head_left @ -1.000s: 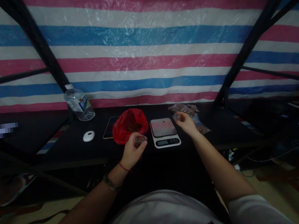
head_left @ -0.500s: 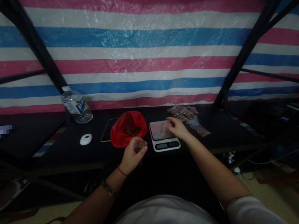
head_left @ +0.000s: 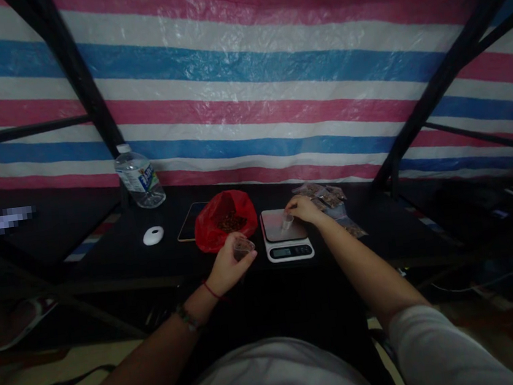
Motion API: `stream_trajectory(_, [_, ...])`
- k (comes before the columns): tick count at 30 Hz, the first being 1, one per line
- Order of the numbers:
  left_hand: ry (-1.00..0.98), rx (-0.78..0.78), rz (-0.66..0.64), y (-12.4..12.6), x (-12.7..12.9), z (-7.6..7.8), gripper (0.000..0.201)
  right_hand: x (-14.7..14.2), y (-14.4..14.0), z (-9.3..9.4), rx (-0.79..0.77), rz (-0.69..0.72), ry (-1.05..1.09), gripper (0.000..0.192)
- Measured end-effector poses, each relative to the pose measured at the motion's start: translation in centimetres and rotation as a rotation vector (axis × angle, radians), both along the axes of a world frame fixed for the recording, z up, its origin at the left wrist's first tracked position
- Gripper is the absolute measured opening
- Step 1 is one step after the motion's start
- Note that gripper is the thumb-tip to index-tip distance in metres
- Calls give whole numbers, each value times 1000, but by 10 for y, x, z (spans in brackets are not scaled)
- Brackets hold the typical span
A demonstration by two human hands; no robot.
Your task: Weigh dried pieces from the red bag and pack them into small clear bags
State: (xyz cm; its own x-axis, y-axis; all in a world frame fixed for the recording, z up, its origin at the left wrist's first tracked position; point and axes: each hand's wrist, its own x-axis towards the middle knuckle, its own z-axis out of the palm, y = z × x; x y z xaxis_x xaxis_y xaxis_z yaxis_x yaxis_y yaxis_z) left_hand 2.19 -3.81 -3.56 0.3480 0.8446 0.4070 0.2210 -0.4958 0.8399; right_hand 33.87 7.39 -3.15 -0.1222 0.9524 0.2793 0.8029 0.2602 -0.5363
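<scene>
My left hand (head_left: 231,261) is wrapped round a small clear plastic cup (head_left: 243,247) with brown contents, near the front of an open red plastic bag (head_left: 205,229). Brown bits (head_left: 231,222) lie inside the bag. My right hand (head_left: 303,208) has its fingers closed at the rim of another small clear cup (head_left: 286,221), which looks tilted over the plate of a white digital scale (head_left: 273,253). Whether this cup touches the plate I cannot tell. The scale's display digits are too small to read.
Several clear bags of brown bits (head_left: 331,196) lie behind and right of the scale. A tablet or phone (head_left: 187,228) lies partly under the red bag. Farther left are a white mouse-shaped object (head_left: 153,235) and a plastic bottle (head_left: 142,184). Black frame posts (head_left: 408,119) and striped sheeting stand behind.
My right fingers have closed on the rim of the clear cup over the scale. My left hand keeps its cup in place. The whole view has shifted slightly.
</scene>
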Motion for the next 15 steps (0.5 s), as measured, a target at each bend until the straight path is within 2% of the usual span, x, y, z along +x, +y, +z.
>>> stream_trajectory(6, [9, -19, 42, 0, 2, -3, 37, 15, 3, 10, 15, -55, 146, 18])
stream_trajectory(11, [5, -23, 56, -1, 3, -4, 35, 10, -6, -1, -128, -70, 133, 17])
stream_trajectory(15, [1, -33, 47, -1, 3, -6, 34, 6, -9, -6, -147, -78, 118, 17])
